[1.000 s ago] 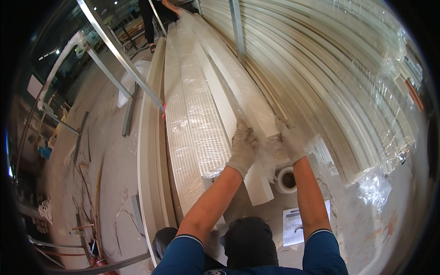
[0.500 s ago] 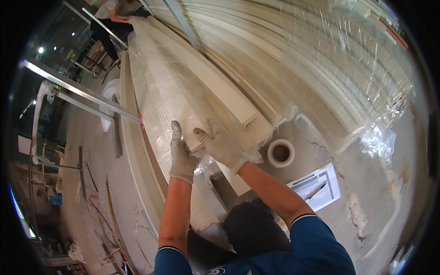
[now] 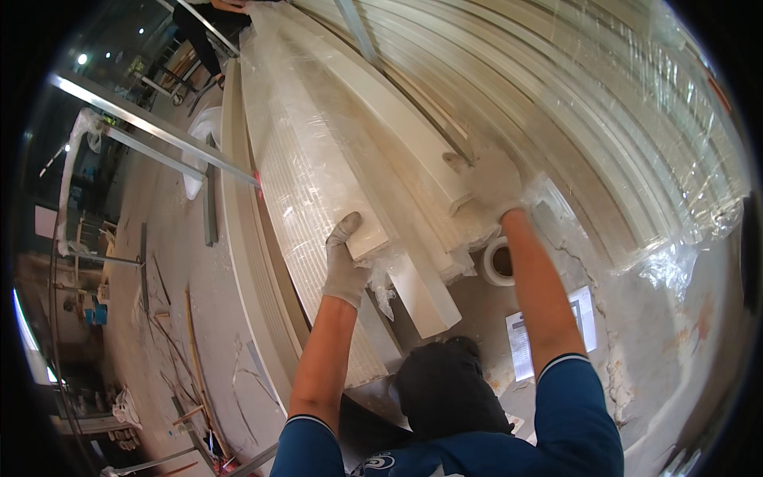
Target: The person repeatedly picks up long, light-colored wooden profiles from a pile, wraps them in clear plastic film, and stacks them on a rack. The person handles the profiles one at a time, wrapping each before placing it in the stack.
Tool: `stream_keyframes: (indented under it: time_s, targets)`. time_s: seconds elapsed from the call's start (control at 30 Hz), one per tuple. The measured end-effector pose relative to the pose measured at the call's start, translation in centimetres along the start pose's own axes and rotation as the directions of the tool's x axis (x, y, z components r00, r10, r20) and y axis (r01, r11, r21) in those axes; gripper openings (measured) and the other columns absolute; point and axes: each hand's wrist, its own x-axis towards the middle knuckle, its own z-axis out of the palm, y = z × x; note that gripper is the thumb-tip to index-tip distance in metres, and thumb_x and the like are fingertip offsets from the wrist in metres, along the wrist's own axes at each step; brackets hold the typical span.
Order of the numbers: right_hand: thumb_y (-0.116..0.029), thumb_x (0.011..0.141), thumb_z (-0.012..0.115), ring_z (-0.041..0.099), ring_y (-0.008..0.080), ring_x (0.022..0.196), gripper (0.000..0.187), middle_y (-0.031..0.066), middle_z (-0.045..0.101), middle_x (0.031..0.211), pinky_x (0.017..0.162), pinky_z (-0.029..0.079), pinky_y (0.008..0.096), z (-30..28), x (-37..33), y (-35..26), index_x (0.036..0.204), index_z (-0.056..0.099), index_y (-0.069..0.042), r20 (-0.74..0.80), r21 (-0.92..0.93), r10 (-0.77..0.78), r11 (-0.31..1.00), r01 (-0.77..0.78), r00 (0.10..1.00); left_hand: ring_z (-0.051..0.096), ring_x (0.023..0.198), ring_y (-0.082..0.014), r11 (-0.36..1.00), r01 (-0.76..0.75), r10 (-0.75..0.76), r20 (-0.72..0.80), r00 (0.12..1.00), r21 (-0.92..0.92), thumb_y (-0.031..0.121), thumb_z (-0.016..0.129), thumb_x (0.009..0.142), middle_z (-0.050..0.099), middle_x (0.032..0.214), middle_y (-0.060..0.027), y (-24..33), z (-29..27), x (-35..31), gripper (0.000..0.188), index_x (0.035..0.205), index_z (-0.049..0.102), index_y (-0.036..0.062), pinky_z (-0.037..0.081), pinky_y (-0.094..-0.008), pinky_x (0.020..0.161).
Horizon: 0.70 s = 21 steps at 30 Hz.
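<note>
My left hand, in a pale glove, closes on the near end of a film-wrapped cream profile; its thumb lies on top and the other fingers are hidden. Clear plastic film covers the long profiles and hangs crumpled from their ends. Over to the right, my gloved right hand is spread beside the near end of a cream channel profile, thumb apart, somewhat blurred. Whether it touches the channel is unclear. A plain cream profile end sticks out nearer to me, between my forearms.
A tape roll and printed sheets lie on the floor, partly behind my right forearm. More wrapped profiles fill the right side. A metal rack bar juts in from the left. Another person's hand is at the far end.
My hands have moved apart: the right went right and farther away to the channel's end, the left stayed by the wrapped profile. My right forearm now covers part of the sheets.
</note>
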Motion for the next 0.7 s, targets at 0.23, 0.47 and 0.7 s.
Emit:
stream_keyframes:
  time_s: [0.23,0.47,0.7]
  targets:
    - [-0.066,0.077,0.069,0.068,0.0353,0.102,0.080,0.0203,0.071,0.108,0.091,0.051,0.0400,1.7,1.1,1.1,0.115,0.067,0.004,0.309,0.014,0.120,0.991,-0.131,0.944,0.070,0.093,-0.0303,0.999,0.047,-0.048,-0.067,0.997,-0.013,0.019,0.076,0.081,0.069,0.106,-0.0136,-0.4,0.9,-0.5,0.037,0.111,0.063,0.0029,0.061,-0.0431,0.084]
    - [-0.058,0.065,0.080,0.068,0.0332,0.105,0.085,0.0266,0.069,0.111,0.090,0.052,0.0375,2.8,0.2,-0.9,0.115,0.065,0.009,0.502,0.111,0.069,0.983,-0.144,0.862,0.070,0.090,-0.0296,0.990,0.081,-0.083,-0.017,0.996,-0.117,0.021,0.077,0.081,0.070,0.104,-0.0124,0.2,0.7,-1.2,0.035,0.109,0.064,0.0052,0.060,-0.0421,0.080]
    - [-0.034,0.081,0.077,0.069,0.0261,0.094,0.056,0.0185,0.071,0.106,0.083,0.054,0.0360,5.3,-1.8,-2.3,0.118,0.063,0.007,0.463,0.605,-0.018,0.737,-0.301,0.886,0.067,0.099,-0.0271,0.998,-0.002,0.003,0.021,1.000,-0.057,0.029,0.075,0.085,0.067,0.109,-0.0116,1.1,4.9,-3.0,0.039,0.114,0.062,0.0065,0.057,-0.0406,0.088]
